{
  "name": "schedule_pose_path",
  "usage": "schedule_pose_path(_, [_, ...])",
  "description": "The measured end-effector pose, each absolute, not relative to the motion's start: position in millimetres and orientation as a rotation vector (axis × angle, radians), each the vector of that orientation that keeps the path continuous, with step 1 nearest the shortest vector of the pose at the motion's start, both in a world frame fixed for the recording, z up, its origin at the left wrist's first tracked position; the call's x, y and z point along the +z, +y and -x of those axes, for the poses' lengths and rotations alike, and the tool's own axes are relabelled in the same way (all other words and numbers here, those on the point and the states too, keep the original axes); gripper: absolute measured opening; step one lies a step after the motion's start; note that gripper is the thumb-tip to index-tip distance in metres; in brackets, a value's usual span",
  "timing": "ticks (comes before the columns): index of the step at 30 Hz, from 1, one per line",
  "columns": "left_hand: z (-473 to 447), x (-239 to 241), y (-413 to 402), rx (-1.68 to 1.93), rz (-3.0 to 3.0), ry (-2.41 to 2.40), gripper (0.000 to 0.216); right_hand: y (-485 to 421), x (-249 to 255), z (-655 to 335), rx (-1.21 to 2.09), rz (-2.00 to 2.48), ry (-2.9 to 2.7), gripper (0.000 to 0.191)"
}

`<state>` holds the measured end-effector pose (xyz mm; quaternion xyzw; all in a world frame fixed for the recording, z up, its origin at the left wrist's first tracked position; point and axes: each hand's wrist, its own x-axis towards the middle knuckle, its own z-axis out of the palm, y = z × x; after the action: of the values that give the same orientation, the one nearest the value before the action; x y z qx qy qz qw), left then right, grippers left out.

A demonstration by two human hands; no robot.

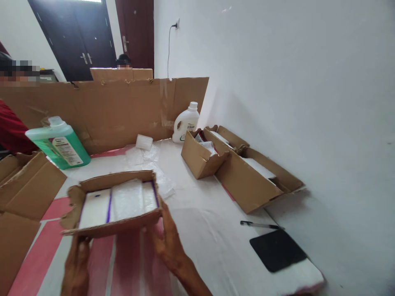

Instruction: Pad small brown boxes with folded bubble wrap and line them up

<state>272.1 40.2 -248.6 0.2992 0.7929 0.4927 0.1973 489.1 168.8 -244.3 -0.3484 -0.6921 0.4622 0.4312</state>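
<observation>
I hold a small open cardboard box just above the table, tilted towards me. Inside it lie white packets wrapped in clear plastic, one with a purple edge. My left hand grips the box from below at its near left corner. My right hand grips the near right corner, thumb up against the side. Loose bubble wrap lies on the table right behind the box.
Two open cardboard boxes stand by the right wall. A green liquid jug, a white bottle, a pen and a black pad sit on the table. A cardboard screen stands behind; people sit beyond it.
</observation>
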Motion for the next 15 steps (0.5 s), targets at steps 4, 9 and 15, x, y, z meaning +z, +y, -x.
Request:
schedule_pose_path(4, [-310.9, -264.2, 62.5, 1.339, -0.992, 2.043, 0.073, 172.5, -238.3, -527.5, 0.905, 1.057, -1.669, 0.077])
schedule_pose_path(9, [-275.0, -241.3, 38.9, 1.313, -0.84, 2.278, 0.069, 151.0, -237.8, -492.7, 0.876, 0.856, -1.8, 0.089])
schedule_pose_path(15, [-295.9, -208.5, 36.8, 1.341, -0.84, 2.299, 0.071, 149.7, -244.3, -486.9, 0.847, 0.837, -1.782, 0.095])
